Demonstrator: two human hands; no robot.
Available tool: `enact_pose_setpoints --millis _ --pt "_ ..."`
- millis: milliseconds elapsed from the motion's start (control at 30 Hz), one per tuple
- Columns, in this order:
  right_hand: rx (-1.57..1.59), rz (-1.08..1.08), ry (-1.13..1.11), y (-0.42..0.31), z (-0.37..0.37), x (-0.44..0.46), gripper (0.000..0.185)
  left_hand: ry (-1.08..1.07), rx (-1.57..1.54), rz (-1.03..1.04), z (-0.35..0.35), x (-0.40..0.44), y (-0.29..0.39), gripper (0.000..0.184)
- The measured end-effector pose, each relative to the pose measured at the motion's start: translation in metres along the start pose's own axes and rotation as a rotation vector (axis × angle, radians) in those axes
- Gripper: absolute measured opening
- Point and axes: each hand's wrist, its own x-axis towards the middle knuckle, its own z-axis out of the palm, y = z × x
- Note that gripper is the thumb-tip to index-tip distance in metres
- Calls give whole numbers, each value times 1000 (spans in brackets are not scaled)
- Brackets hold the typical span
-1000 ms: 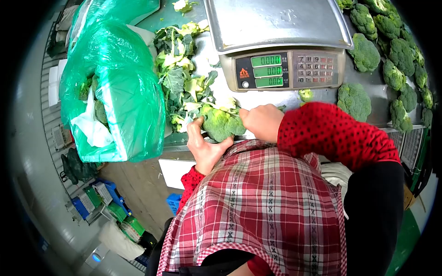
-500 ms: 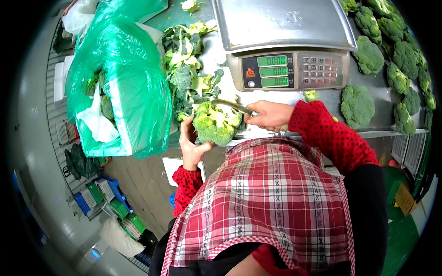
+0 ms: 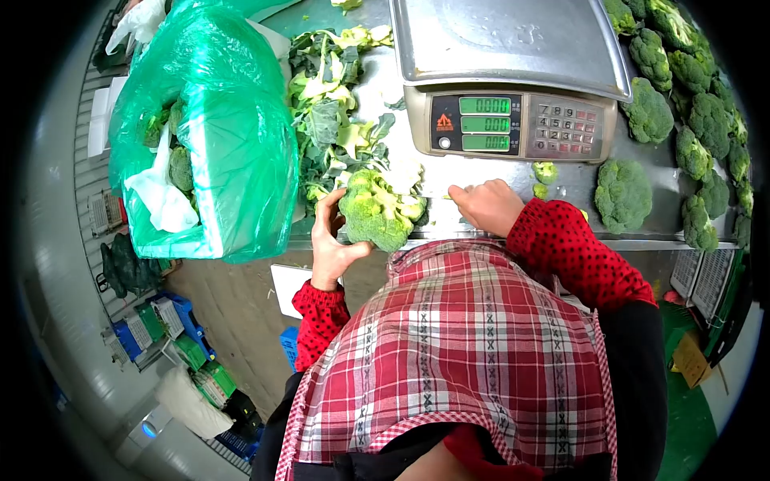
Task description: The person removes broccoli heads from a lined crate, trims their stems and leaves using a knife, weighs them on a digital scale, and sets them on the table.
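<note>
My left hand grips a broccoli head from its left side, fingers behind and thumb in front. The cut stalk side of the head faces up and to the right. My right hand is closed round a knife, whose blade shows only as a thin line pointing left at the broccoli. Whether the edge touches the head I cannot tell. Small broccoli pieces lie just above my right wrist. A heap of trimmed leaves and stalks sits behind my left hand.
A digital scale with a metal pan stands at the back of the metal counter. Several broccoli heads lie along the right. On the left, a green plastic bag lines a container holding broccoli. Crates stand on the floor lower left.
The knife has come away from the top of the broccoli and turned edge-on. My right hand has shifted to the right. My left hand keeps its hold, and the camera view has moved slightly.
</note>
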Motion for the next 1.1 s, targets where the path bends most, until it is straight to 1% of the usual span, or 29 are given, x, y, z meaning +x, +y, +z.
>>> enact_pose_setpoints --millis 67,133,200,267,300,333,400,433,467,533,567,633,667,733,800,867,933,967,1000,1100 --pt "-95 2 -9 2 10 4 19 9 -22 4 2 3 9 82" --pt "-81 25 -22 -2 16 8 18 5 126 32 3 6 14 82" --pt "-77 50 -21 -5 18 13 18 20 124 58 4 11 14 81" --pt "-86 88 -61 -10 22 17 21 -18 206 86 2 14 13 80" --pt "-66 141 -89 -12 23 21 19 -8 127 57 3 14 16 80" --pt "-63 141 -75 -8 23 23 19 -10 138 65 0 13 9 80" --pt "157 197 -241 5 20 24 17 -30 -36 16 -11 7 -9 83" --pt "333 102 -264 9 11 24 19 -26 -147 -1 -8 3 -3 86" --pt "561 203 -350 7 1 19 19 -21 -188 1 -10 0 -8 88" --pt "433 211 -75 -7 4 13 24 64 -313 -59 -14 -6 -8 89" --pt "438 209 -81 -15 3 10 24 98 -414 -56 -16 -7 -10 90" --pt "533 236 279 -27 -12 11 32 150 -580 -51 -20 -9 -8 92" --pt "533 226 273 -34 -21 16 32 164 -642 -54 -21 -11 -1 92" --pt "612 94 300 -53 -39 29 48 161 -601 -44 -22 -8 9 92" --pt "624 102 267 -75 -52 44 59 142 -423 75 -15 -6 23 93" --pt "607 92 257 -74 -48 49 60 145 -432 65 -14 -7 35 94" --pt "1005 73 336 -68 -42 48 48 107 -532 67 -14 -8 37 94" --pt "1338 292 28 -72 -70 39 36 58 -630 36 -15 -8 36 93" --pt "1490 315 -85 -69 -74 33 25 20 -671 -10 -14 -9 38 95" --pt "1538 296 -165 -59 -68 17 21 -81 -775 -64 -9 -9 13 101"
